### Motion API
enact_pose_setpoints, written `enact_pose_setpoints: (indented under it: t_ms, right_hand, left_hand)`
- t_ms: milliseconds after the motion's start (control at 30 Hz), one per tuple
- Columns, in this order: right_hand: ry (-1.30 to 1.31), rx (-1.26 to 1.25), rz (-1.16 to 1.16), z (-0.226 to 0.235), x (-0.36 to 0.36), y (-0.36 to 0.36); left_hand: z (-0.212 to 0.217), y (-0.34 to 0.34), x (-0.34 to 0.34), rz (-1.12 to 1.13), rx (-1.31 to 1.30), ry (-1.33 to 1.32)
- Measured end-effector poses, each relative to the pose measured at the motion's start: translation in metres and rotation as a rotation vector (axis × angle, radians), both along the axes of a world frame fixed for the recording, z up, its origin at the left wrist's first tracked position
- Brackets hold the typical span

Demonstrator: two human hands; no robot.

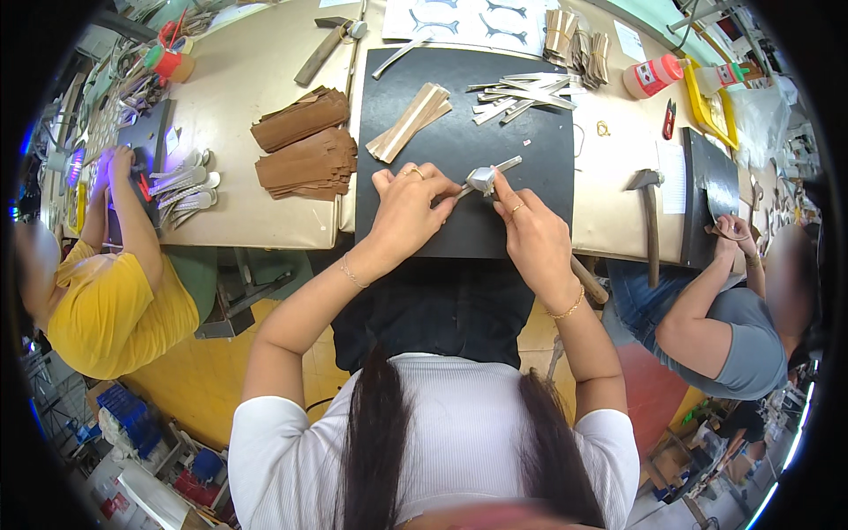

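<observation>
Both hands meet over the black mat (pixel 459 141): the left hand (pixel 408 208) and right hand (pixel 528 231) are each closed on the folded silver strip (pixel 484 178), which likely wants firm, even pinching along the crease to fold it cleanly

Both forearms reach forward; left hand (pixel 408 208) and right hand (pixel 530 231) curl, fingertips pinched and nearly meeting.

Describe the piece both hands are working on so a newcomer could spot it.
Find the black mat at the table's middle. At its near edge, the left hand and right hand pinch a silvery strip. Unlike the loose pale strips farther back, it alone is held.
</observation>
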State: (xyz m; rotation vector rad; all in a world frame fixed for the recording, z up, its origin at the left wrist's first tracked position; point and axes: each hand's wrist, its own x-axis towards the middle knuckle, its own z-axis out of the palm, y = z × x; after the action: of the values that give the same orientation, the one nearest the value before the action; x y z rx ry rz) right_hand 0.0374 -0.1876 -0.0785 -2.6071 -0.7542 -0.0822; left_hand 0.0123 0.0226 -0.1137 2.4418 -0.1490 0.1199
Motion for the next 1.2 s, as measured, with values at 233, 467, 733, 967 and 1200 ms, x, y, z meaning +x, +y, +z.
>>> enact_pose_setpoints:
  t_ms: [233,467,733,967,1200]
  right_hand:
    - [-0.076,0.269,0.003,-0.001,-0.002,0.006]
    - [0.004,0.013,0.039,0.006,-0.002,0.002]
    - [0.039,-0.033,0.016,0.007,-0.008,0.01]
    - [0.01,0.02,0.037,0.01,-0.008,0.005]
    - [0.037,0.086,0.045,0.011,-0.011,0.013]
  left_hand:
    - [-0.001,-0.01,-0.009,-0.051,0.382,-0.317]
    - [0.001,0.004,-0.008,-0.019,0.047,-0.052]
    - [-0.001,-0.003,-0.016,-0.041,0.251,-0.246]
    - [-0.002,0.009,-0.008,-0.036,-0.006,-0.138]
    - [0.0,0.004,-0.015,-0.108,0.235,-0.276]
